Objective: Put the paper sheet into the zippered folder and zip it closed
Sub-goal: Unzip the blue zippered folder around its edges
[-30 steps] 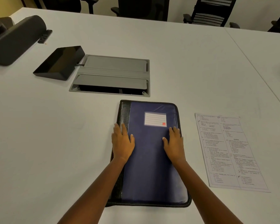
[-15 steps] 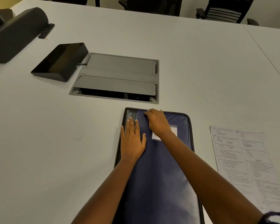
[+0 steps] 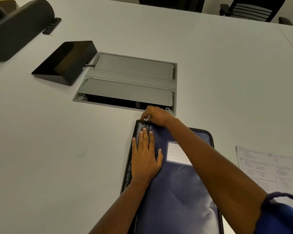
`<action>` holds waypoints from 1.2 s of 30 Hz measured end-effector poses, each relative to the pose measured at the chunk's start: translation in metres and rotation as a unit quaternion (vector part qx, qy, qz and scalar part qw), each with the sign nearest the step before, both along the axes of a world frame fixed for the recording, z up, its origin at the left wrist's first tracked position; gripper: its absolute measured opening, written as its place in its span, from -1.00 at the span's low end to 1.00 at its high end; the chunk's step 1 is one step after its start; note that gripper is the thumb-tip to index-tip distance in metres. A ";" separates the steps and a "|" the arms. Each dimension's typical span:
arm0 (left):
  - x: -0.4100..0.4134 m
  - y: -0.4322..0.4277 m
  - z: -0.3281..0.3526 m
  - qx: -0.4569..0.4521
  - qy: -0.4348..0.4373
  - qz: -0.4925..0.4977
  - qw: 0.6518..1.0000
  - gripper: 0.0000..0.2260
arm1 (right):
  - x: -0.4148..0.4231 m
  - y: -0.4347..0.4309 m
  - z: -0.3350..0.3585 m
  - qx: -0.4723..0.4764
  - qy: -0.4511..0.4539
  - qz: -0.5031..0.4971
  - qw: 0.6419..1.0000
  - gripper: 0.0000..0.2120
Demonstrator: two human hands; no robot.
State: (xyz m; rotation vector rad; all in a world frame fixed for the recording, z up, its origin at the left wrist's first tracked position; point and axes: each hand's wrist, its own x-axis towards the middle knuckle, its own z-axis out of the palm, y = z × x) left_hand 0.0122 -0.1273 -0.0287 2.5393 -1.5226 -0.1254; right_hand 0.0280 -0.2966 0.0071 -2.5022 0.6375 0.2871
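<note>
A blue zippered folder with a black spine and a white label lies closed on the white table, in front of me. My left hand rests flat on its left side, fingers spread over the spine. My right hand reaches across to the folder's far left corner, with its fingers pinched on something small there, apparently the zipper pull. The printed paper sheet lies flat on the table to the right of the folder, apart from it.
A grey cable hatch is set into the table just beyond the folder. A black wedge-shaped device sits to its left, and a large dark cylinder at the far left. Office chairs stand behind the table.
My right hand went from the folder's right side across to its far left corner and pinched there. My left hand slid slightly toward the spine. The view moved closer.
</note>
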 end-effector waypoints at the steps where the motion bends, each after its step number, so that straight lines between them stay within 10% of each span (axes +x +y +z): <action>1: 0.000 0.000 0.000 0.000 0.000 0.000 1.000 -0.45 | 0.000 -0.001 0.000 -0.002 0.001 0.005 1.000 -0.80; 36: 0.001 0.002 -0.010 -0.022 0.060 0.001 0.998 -0.39 | -0.148 -0.049 -0.004 -0.201 0.005 0.012 0.980 -0.81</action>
